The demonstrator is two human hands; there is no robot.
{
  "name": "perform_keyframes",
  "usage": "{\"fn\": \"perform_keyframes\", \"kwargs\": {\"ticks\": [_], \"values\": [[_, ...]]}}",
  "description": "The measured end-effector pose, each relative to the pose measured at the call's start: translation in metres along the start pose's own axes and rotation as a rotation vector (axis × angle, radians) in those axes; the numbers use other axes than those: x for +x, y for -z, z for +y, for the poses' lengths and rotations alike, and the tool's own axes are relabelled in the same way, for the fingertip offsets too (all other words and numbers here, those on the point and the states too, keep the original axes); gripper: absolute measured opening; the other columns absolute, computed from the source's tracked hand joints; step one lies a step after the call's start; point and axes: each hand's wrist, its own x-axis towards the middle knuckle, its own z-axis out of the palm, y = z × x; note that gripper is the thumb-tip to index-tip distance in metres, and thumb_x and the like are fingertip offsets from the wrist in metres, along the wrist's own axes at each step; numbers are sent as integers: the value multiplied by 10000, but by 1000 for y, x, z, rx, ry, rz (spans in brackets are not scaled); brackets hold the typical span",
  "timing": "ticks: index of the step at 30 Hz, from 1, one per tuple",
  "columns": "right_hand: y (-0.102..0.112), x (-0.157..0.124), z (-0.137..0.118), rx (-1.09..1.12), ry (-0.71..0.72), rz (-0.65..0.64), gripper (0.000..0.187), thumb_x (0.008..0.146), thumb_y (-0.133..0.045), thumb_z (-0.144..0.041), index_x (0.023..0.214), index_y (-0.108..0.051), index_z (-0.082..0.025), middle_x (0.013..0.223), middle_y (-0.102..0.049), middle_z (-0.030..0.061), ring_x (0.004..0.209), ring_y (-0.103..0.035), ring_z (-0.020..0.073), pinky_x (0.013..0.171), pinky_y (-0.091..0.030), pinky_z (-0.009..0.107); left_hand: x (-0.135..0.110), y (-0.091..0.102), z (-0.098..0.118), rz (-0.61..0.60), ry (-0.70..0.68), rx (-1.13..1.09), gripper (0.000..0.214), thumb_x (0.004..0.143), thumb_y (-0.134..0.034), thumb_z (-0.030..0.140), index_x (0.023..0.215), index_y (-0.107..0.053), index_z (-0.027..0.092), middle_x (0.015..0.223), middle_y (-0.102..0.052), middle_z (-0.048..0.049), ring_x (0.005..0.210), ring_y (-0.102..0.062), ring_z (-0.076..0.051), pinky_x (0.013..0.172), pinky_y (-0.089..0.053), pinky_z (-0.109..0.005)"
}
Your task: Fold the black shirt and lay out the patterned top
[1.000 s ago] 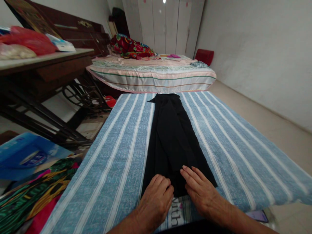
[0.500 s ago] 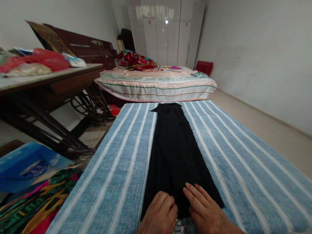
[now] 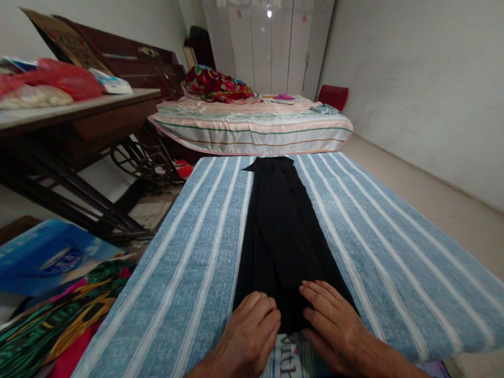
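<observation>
A long black garment [image 3: 283,226], perhaps folded trousers, lies lengthwise over a blue-and-white striped cover [image 3: 205,252]. Its narrower end is far from me, and layered folds run along its middle. At the near left corner, my left hand [image 3: 252,328] has its fingers curled over the fabric, closed on the edge. My right hand [image 3: 334,323] rests on the near right part, fingers stretched out over the cloth and thumb apart below. Between the hands the garment's near edge shows, with a light printed fabric [image 3: 289,357] just below it. The fingertips of my left hand are partly hidden.
To the left are a sewing-machine table [image 3: 106,113] with a red bag [image 3: 69,79] on top, a blue package [image 3: 59,257] and colourful cords [image 3: 71,315]. Beyond the striped cover stands a bed [image 3: 252,126] with a red floral quilt [image 3: 218,84]. White wardrobes [image 3: 262,52] line the back.
My view has tilted down slightly. Both hands have moved a little apart, uncovering more of the printed fabric between them. The black garment lies nearly the same.
</observation>
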Motion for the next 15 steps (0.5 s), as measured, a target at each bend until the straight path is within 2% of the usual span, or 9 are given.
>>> {"fn": "perform_keyframes", "kwargs": {"ticks": [3,5,10,13,15], "values": [[-1,8,10,-41,-52,53,227,836,-492,-141,1040,-592,-131,1188,-586,163,1202,-474,267,989,-421,459,9,12,-6,47,35,11,176,862,-422,78,888,-573,166,826,-558,-45,798,-508,-157,733,-473,-294],[-5,12,18,-85,-89,25,270,828,-475,-116,1071,-591,-125,1192,-580,167,1198,-474,281,971,-427,476,17,16,-9,55,75,54,170,870,-419,95,909,-570,161,845,-566,-51,815,-516,-165,733,-484,-302],[-7,13,30,-148,-113,-90,463,758,-413,-24,1190,-556,-110,1251,-544,174,1227,-438,296,956,-424,489,36,10,-11,-80,101,197,299,802,-456,43,1064,-534,163,1047,-560,-75,971,-495,-212,858,-495,-372],[-9,9,33,-222,-127,-105,526,731,-395,3,1225,-539,-103,1281,-525,177,1244,-417,300,957,-419,477,46,4,-10,-161,107,252,410,725,-484,-1,1098,-523,164,1130,-531,-85,1042,-467,-238,903,-484,-398],[-13,6,36,-263,-110,-86,507,734,-398,5,1204,-557,-97,1260,-543,178,1237,-426,298,955,-418,466,50,1,-9,-194,127,270,393,715,-477,-13,1058,-540,167,1112,-536,-83,1034,-468,-239,880,-494,-398]]}}
